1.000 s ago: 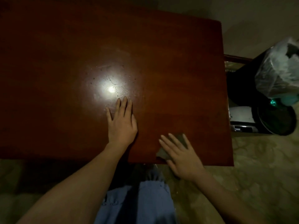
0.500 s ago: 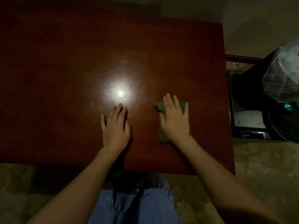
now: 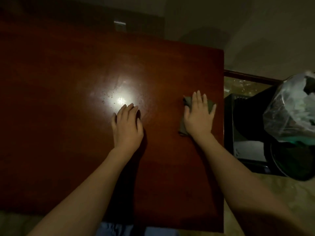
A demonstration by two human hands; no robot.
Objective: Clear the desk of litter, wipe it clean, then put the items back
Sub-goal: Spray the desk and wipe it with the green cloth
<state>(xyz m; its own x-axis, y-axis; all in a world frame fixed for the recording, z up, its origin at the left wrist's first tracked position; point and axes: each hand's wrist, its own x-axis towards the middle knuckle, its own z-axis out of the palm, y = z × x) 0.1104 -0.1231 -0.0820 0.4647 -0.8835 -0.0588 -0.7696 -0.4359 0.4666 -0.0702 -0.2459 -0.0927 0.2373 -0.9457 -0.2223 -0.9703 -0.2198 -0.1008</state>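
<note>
The cloth [image 3: 210, 105] is lying flat under the right hand [image 3: 198, 117], whose spread fingers are pressing it near the counter [image 3: 170, 68] edge. The left hand [image 3: 127, 127] is resting flat, fingers maybe slightly bent. Sliding farther right could be dropping the cloth off the side.

worktop [image 3: 68, 116]: glossy dark red wood, speckled at the glare ahead of left hand [image 3: 127, 126]. Under right hand [image 3: 198, 118]: matt grey-green cloth [image 3: 183, 126].
</note>
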